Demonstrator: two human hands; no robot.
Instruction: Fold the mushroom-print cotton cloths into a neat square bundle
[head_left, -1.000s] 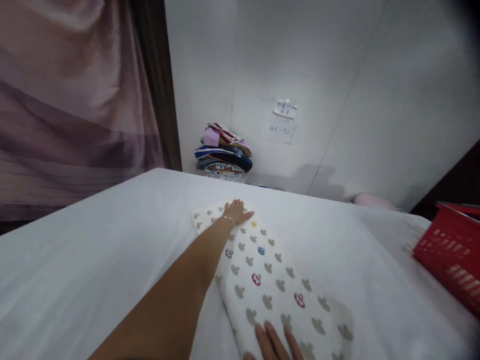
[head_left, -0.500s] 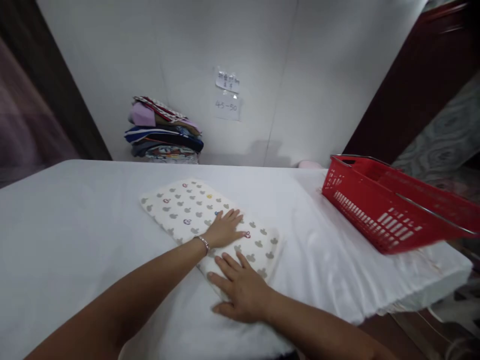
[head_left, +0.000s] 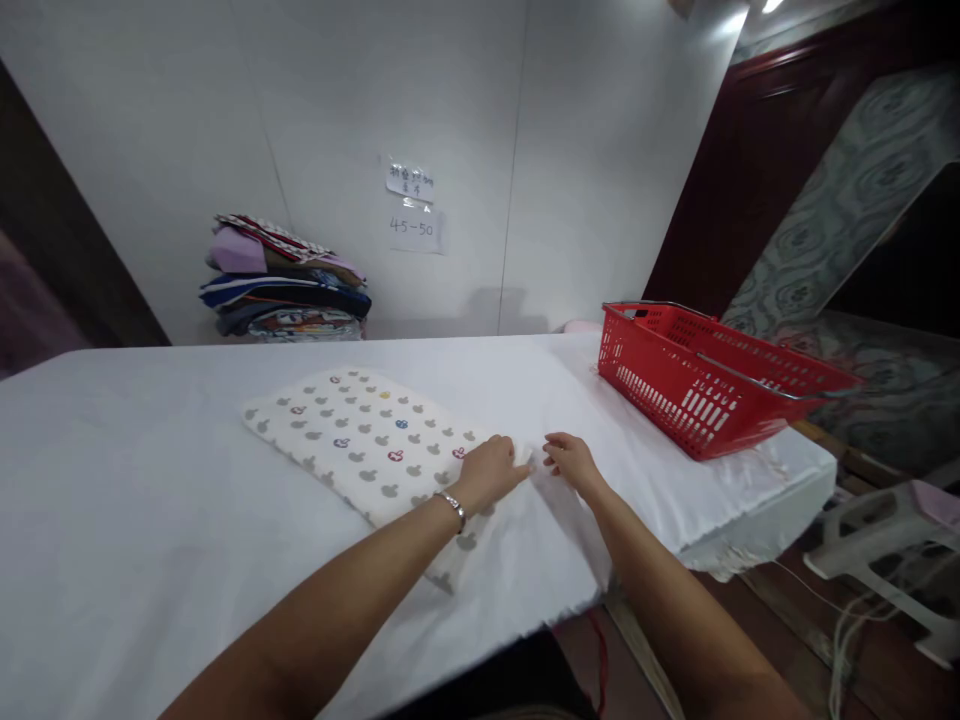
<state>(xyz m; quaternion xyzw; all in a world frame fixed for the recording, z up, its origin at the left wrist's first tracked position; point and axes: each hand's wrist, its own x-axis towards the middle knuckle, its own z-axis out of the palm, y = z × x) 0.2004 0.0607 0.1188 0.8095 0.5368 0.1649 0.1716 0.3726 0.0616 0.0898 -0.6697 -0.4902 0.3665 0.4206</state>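
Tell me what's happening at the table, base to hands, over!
Left hand at patterned cloth's right edge, grip unclear; right hand beside that edge, fingers partly curled. Cloth mostly flat on white cover. Red basket off right, not in the way.

- Open surface [head_left: 142, 480] left of the patterned cloth [head_left: 360, 430]; we could pass a hand there.
- Bare strip between our right hand [head_left: 574, 463] and the red basket [head_left: 675, 385] also passable.
- Basket walls block us rightward.
- Our left hand [head_left: 489, 474] obstructs the cloth's right end.
- Wall [head_left: 600, 150] limits us beyond.
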